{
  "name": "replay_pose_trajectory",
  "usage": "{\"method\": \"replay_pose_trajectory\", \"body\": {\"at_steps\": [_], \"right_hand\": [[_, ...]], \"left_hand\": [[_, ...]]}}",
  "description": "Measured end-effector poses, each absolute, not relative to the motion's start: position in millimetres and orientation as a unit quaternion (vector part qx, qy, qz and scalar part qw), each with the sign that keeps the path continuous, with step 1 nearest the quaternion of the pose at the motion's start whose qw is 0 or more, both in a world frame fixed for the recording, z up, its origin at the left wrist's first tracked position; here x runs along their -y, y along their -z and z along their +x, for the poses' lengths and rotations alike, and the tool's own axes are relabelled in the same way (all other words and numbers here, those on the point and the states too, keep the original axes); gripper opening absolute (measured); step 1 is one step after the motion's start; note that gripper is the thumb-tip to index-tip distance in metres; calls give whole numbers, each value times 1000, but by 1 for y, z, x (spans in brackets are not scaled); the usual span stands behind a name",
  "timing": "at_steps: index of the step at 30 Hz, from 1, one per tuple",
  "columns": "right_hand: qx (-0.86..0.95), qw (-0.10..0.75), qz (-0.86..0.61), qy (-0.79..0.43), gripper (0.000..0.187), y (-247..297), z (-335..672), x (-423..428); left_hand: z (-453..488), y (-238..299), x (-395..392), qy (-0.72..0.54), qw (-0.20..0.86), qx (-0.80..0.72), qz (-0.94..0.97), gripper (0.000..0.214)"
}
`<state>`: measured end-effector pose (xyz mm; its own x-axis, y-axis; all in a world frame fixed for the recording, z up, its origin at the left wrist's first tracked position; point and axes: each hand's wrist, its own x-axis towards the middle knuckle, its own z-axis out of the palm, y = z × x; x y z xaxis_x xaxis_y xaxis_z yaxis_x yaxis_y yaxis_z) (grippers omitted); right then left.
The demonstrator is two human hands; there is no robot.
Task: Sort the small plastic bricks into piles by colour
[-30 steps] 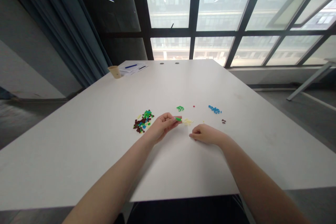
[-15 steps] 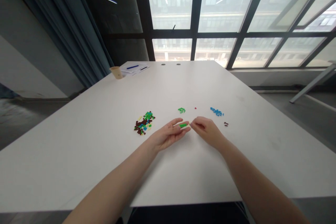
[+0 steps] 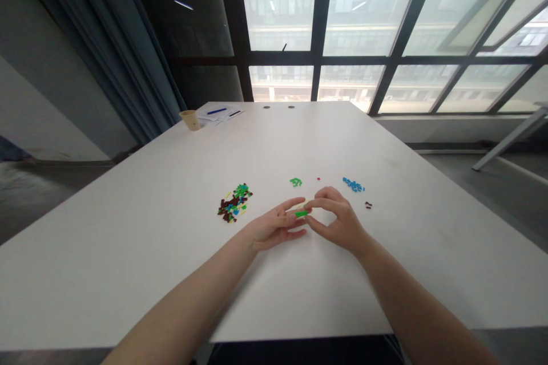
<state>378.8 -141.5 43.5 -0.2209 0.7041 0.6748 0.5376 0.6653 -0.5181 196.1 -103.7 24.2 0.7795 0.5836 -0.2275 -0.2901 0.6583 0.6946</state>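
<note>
Two hands close together over a white table [image 3: 128, 251]: the left hand [image 3: 274, 228] pinches one green brick [image 3: 301, 214] at its fingertips, and the right hand [image 3: 336, 219] curls just beside it. Four small piles [image 3: 234, 203] lie around the brick.

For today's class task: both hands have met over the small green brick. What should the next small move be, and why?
Probably ease the green brick off the pale yellow piece beside it. The left hand and right hand meet right there, and nearby bricks lie in single-colour groups, such as the green cluster.
</note>
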Motion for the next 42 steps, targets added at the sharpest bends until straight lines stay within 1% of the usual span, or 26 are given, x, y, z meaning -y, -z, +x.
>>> {"method": "replay_pose_trajectory", "body": {"at_steps": [4,7,10,12,15,18,20,23,27,31,35,38,42], "right_hand": [[780,475,-398,-82,15,-46,378,142],[779,479,-397,-78,10,-47,378,143],[774,488,-398,-72,8,-48,379,144],[769,497,-397,-66,7,-49,380,144],[762,507,-399,-55,7,-52,383,145],[758,508,-406,-47,8,-54,385,145],[757,508,-410,-44,7,-54,385,145],[753,500,-425,-44,6,-50,386,142],[730,455,-504,-73,9,-33,391,121],[709,349,-602,-116,9,-10,398,82],[695,273,-656,-111,11,7,399,50],[686,247,-674,-119,13,14,395,37],[666,245,-693,-128,16,18,389,26]], "left_hand": [[197,-25,104,-253,878,-225,338,46],[197,-27,104,-247,872,-229,354,44],[198,-27,104,-229,848,-240,414,41],[199,-24,103,-201,799,-258,505,38],[201,-16,105,-121,671,-298,668,31],[203,-12,110,-72,560,-327,757,24],[204,-12,112,-68,525,-332,781,20],[204,-14,113,-58,513,-328,791,17],[203,-13,111,-55,510,-317,798,18],[202,-10,110,-51,492,-313,811,20],[201,-10,111,-49,498,-315,807,21],[201,-12,111,-49,511,-323,795,22],[202,-16,112,-49,519,-328,788,22]]}}
